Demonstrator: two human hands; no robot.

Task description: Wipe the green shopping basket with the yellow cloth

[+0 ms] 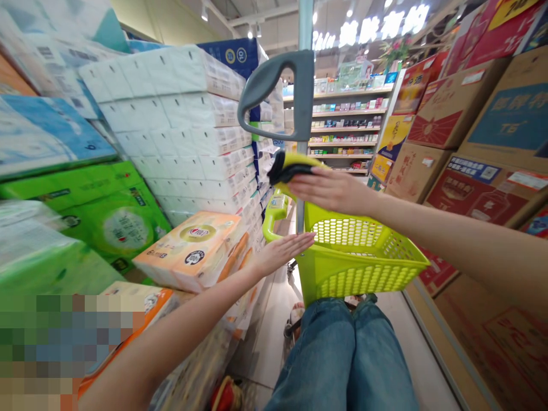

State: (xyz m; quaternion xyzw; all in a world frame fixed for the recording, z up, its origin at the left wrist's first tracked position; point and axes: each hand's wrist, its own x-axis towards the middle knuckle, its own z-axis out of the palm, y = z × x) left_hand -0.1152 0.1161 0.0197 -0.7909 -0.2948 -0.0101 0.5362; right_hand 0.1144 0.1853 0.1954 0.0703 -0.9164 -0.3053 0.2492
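Note:
A lime-green shopping cart basket (368, 274) stands in front of my knees, with a grey pole and a grey loop handle (305, 94) above it. My right hand (331, 188) is at the pole with its fingers fairly straight, holding a blurred yellow-and-black item (295, 169) whose exact kind I cannot make out. Lower down, my left hand (289, 249) is open and flat, fingertips at the basket's near left rim by the pole. Nothing shows in the left hand; whether it touches the rim is unclear.
White tissue packs (171, 131) are stacked high on the left, with an orange tissue pack (188, 245) and a green pack (115, 222) nearer. Cardboard cartons (462, 108) line the right. Shelves of small goods (346, 125) stand ahead beyond the tiled aisle. A pixelated patch covers the lower left.

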